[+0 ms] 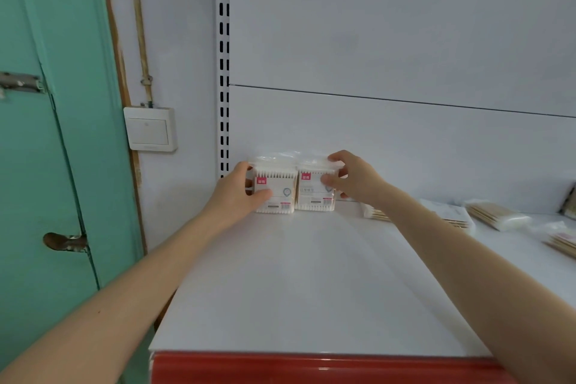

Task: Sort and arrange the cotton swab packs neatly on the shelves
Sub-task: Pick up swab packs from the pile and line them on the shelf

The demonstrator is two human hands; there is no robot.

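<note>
Two clear cotton swab packs with white labels and red tags stand upright side by side at the back left of the white shelf (311, 274), against the back panel. My left hand (235, 193) grips the left pack (279, 188) from its left side, thumb across its front. My right hand (355, 179) grips the right pack (313, 192) at its upper right corner, fingers curled over its top and front. The two packs touch each other.
Several more swab packs with wooden sticks (495, 213) lie flat at the shelf's right, partly behind my right forearm. A slotted upright (223, 72) bounds the shelf on the left. A green door (46, 134) and a wall switch (150, 128) are further left. The shelf's front edge carries a red strip (311, 366).
</note>
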